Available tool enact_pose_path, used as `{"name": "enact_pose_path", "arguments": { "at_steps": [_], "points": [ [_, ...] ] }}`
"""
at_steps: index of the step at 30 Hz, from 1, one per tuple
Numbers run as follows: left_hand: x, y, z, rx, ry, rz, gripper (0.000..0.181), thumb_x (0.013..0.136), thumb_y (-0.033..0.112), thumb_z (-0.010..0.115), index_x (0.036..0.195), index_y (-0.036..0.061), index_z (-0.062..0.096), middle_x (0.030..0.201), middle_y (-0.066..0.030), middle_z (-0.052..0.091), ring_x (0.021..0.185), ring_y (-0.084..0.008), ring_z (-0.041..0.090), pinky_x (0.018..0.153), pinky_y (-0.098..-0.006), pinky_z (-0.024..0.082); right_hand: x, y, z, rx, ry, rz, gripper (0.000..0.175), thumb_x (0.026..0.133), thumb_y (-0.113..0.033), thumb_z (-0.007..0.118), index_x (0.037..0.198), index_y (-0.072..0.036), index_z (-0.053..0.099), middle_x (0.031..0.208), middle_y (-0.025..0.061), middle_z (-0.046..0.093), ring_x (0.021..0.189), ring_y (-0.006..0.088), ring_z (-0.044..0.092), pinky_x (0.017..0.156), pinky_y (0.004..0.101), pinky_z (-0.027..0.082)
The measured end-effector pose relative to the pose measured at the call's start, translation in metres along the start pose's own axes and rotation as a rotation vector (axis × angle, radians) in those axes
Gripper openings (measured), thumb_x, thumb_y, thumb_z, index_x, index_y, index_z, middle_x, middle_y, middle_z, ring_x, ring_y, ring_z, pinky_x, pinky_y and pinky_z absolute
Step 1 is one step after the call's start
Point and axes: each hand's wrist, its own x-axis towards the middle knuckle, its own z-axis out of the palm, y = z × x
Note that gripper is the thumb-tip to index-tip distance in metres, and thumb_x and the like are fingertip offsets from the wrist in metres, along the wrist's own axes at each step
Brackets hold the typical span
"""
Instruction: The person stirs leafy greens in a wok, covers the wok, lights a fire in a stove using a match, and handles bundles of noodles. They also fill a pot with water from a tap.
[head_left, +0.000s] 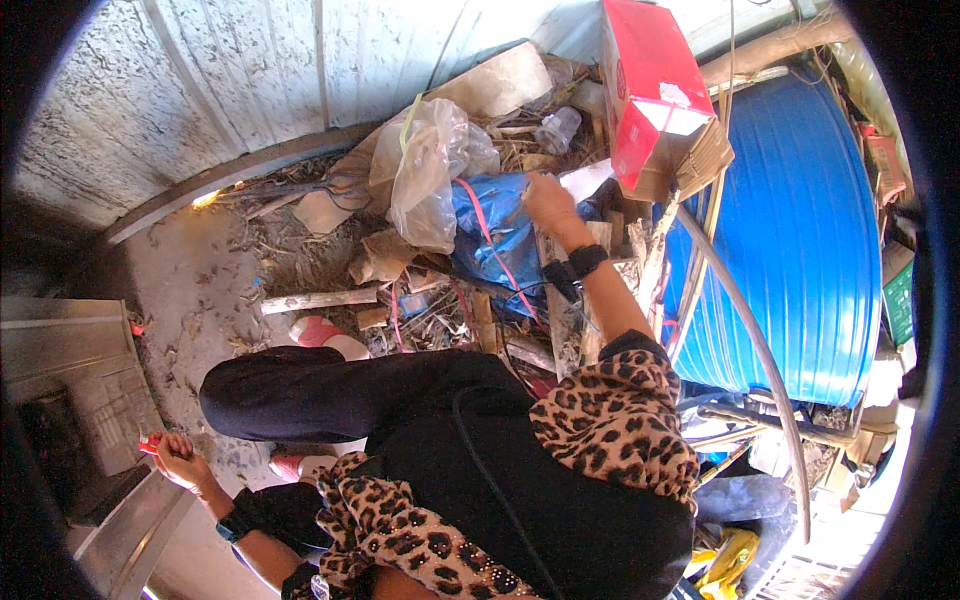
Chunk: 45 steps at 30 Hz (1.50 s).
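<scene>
My left hand (178, 463) is at the lower left, its fingers closed around a small red object (150, 444) too small to name. Beside that hand stands a dark metal-like cabinet or stove (82, 352). Up among the scraps, my right hand (553, 204) reaches over a blue plastic bag (487, 217) crossed by a pink strap (487, 232). Its fingers are curled at the bag's upper edge, next to a white sheet (589, 180); whether they grip either one is hidden. A clear plastic bag (431, 172) lies to the left of the blue one.
A red cardboard box (660, 82) leans near a large blue ribbed drum (780, 247). A bent wooden stick (750, 322) slants in front of the drum. Firewood pieces (319, 300) and twigs litter the ground. A stained corrugated metal wall (247, 67) runs along the top.
</scene>
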Motion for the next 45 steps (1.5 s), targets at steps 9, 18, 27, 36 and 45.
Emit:
{"name": "enact_pose_path", "arguments": {
  "at_steps": [9, 18, 27, 36, 45],
  "points": [
    [0.002, -0.003, 0.010, 0.043, -0.028, -0.012, 0.012, 0.081, 0.003, 0.047, 0.092, 0.0030, 0.050, 0.058, 0.0023, 0.035, 0.046, -0.0057, 0.028, 0.040, -0.0202, 0.023, 0.004, 0.062, -0.010, -0.033, -0.073, 0.170, 0.059, 0.077, -0.051, 0.058, 0.115, -0.007, 0.045, 0.098, 0.0217, 0.061, 0.089, 0.0353, 0.060, 0.074, 0.0422, 0.048],
    [0.005, -0.007, 0.013, 0.032, -0.022, -0.025, 0.016, 0.081, 0.003, 0.047, 0.096, 0.0011, 0.049, 0.058, 0.0027, 0.034, 0.046, -0.0051, 0.027, 0.040, -0.0198, 0.023, -0.008, 0.071, 0.017, 0.189, 0.333, 0.249, 0.032, 0.078, -0.034, 0.060, 0.080, -0.003, 0.052, 0.069, 0.0170, 0.060, 0.066, 0.0339, 0.060, 0.061, 0.0414, 0.047],
    [0.009, -0.008, 0.006, 0.042, 0.003, -0.039, 0.012, 0.081, 0.003, 0.049, 0.094, 0.0022, 0.049, 0.058, 0.0027, 0.035, 0.046, -0.0053, 0.027, 0.040, -0.0204, 0.023, -0.039, 0.005, 0.017, 0.791, 0.667, 0.101, 0.013, 0.071, -0.005, 0.064, 0.070, -0.005, 0.051, 0.059, -0.0038, 0.045, 0.055, 0.0053, 0.040, 0.050, 0.0225, 0.037],
    [0.012, -0.010, 0.009, 0.059, -0.078, -0.031, 0.013, 0.082, 0.005, 0.048, 0.094, 0.0026, 0.050, 0.057, 0.0031, 0.033, 0.045, -0.0053, 0.026, 0.040, -0.0204, 0.023, -0.021, 0.051, -0.081, 1.273, 1.104, -0.048, 0.019, 0.070, 0.012, 0.053, 0.071, -0.007, 0.052, 0.065, 0.0009, 0.053, 0.059, 0.0108, 0.052, 0.056, 0.0235, 0.044],
    [0.018, -0.024, 0.024, 0.186, -0.191, 0.026, 0.011, 0.084, 0.013, 0.054, 0.092, 0.0045, 0.054, 0.051, 0.0050, 0.034, 0.040, -0.0038, 0.027, 0.037, -0.0210, 0.021, -0.041, 0.086, -0.220, 1.363, 1.547, -0.351, 0.016, 0.068, 0.007, 0.056, 0.067, -0.008, 0.050, 0.066, 0.0047, 0.055, 0.060, 0.0152, 0.053, 0.056, 0.0258, 0.044]
  ]
}}
